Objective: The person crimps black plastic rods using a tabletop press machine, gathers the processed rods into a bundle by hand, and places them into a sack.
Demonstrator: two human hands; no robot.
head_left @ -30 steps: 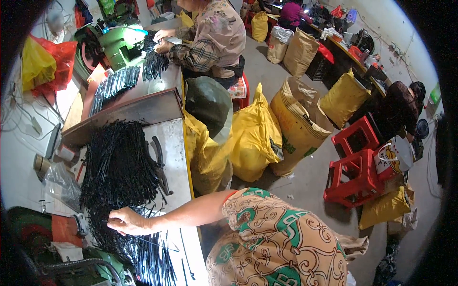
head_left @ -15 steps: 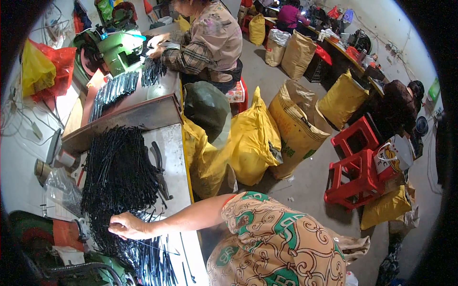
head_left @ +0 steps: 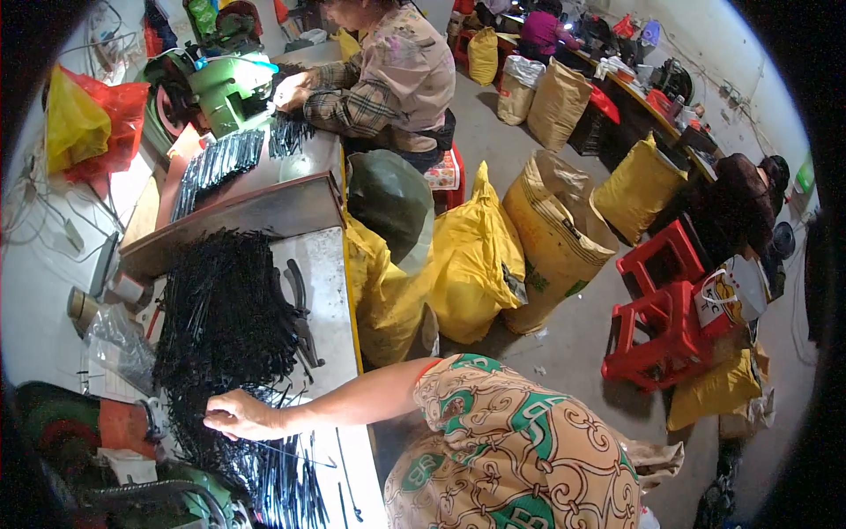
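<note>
My right hand (head_left: 242, 415) reaches in from the right over the workbench (head_left: 326, 256), palm down. Its fingers are bent and drawn together at the lower end of a heap of long, thin black rods (head_left: 225, 304). Whatever lies between the fingertips is too small or hidden to make out. A thin rod (head_left: 304, 455) slants away to the right just below the hand. Brightly lit black rods (head_left: 295, 489) lie spread beneath it on the white bench top. My left hand is outside the picture.
A dark pliers-like tool (head_left: 304, 331) lies right of the heap. Green machines (head_left: 181, 498) stand at lower left, below a clear plastic bag (head_left: 119, 344). A metal divider (head_left: 247, 220) crosses the bench; beyond it a co-worker (head_left: 397, 79) sits. Yellow sacks (head_left: 476, 264) and red stools (head_left: 648, 335) occupy the floor.
The whole view has shifted slightly right and down. My right hand stays over the rods, its fingers a little less tightly curled. The co-worker's hands have moved slightly at the machine.
</note>
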